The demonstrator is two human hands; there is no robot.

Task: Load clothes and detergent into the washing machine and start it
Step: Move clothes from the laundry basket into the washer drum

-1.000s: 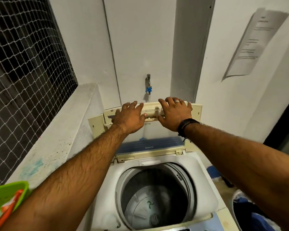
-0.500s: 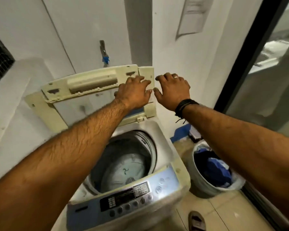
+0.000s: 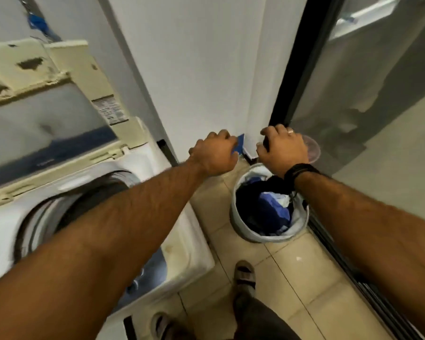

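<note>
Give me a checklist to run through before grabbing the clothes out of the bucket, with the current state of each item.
1. Washing machine lid raised and out of the way: ok, it stands open.
2. Drum free to take a load: cannot tell, the left arm and blur hide most of it.
3. Clothes within reach: ok, they lie in the white bucket on the floor beside the machine.
4. Left hand free: ok, fingers curled, holding nothing.
5. Right hand free: ok, it hovers above the bucket, holding nothing.
6. Detergent at hand: cannot tell, none clearly visible.
</note>
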